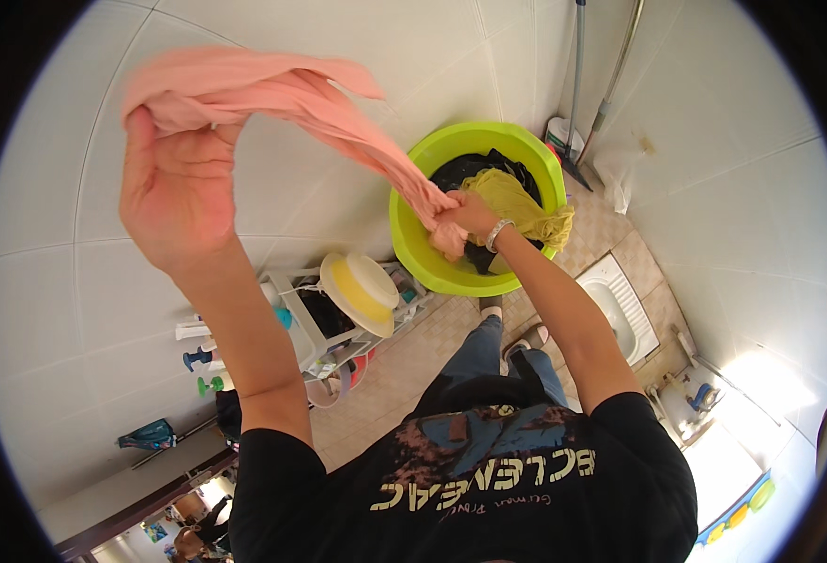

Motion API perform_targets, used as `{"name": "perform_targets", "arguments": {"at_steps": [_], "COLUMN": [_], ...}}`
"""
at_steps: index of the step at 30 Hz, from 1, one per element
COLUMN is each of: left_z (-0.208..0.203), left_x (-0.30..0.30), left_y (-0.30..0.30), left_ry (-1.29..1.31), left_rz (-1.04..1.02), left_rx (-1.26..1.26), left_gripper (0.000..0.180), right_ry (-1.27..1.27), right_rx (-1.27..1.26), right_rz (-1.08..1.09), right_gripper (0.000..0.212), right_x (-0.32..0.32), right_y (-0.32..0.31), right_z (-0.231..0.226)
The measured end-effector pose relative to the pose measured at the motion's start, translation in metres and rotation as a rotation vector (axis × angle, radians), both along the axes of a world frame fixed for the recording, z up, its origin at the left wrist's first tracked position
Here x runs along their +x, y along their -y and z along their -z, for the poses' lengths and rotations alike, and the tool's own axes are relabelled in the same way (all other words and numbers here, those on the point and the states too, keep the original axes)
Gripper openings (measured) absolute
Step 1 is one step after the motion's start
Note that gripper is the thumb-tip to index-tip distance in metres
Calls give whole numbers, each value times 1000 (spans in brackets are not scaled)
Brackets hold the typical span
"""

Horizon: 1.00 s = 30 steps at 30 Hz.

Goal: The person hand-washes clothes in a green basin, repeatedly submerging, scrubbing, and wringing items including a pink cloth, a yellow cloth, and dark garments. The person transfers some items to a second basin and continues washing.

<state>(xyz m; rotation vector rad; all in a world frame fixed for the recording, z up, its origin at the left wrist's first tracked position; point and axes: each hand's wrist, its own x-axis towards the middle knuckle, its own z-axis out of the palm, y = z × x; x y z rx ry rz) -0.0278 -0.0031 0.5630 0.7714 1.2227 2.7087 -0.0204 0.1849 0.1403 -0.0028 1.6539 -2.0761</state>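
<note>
A long pink cloth (287, 84), twisted along its lower part, stretches between my hands. My left hand (183, 192) is raised at the upper left, its palm toward me. Its fingers are hidden under the cloth, which it grips. Lower down, my right hand (472, 216), with a bracelet at the wrist, is closed around the other end, and a short tail hangs below the fist. That end is over a large lime-green basin (411, 246). Inside the basin lie a yellow-green cloth (505, 195), partly draped on the rim, and dark cloth (516, 164).
Left of the basin stands a rack (305, 324) with bottles and a yellow-and-white washbowl (362, 293). A squat toilet (617, 308) is set in the tiled floor at right. Long handles (610, 89) lean in the far corner beside the basin.
</note>
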Motion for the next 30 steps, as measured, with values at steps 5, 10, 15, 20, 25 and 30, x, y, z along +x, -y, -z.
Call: {"name": "perform_targets", "arguments": {"at_steps": [5, 10, 15, 20, 25, 30], "left_z": [76, 232, 358, 469, 528, 540], "left_x": [-21, -40, -47, -7, 62, 44], "left_y": [5, -20, -50, -22, -53, -36], "left_ry": [29, 340, 476, 379, 470, 397], "left_rz": [-195, 10, -125, 73, -166, -194], "left_rx": [-296, -530, -755, -1486, -1716, -1545], "left_gripper": [21, 8, 20, 39, 41, 38], "right_ry": [96, -27, 426, -130, -155, -120], "right_rx": [-358, -527, 332, 817, 958, 971], "right_rz": [-8, -81, 597, 431, 357, 193], "right_gripper": [17, 25, 56, 59, 51, 50], "right_x": [8, 22, 55, 69, 60, 57], "right_y": [-14, -56, -135, -96, -91, -105], "right_z": [-70, -123, 66, 75, 79, 43]}}
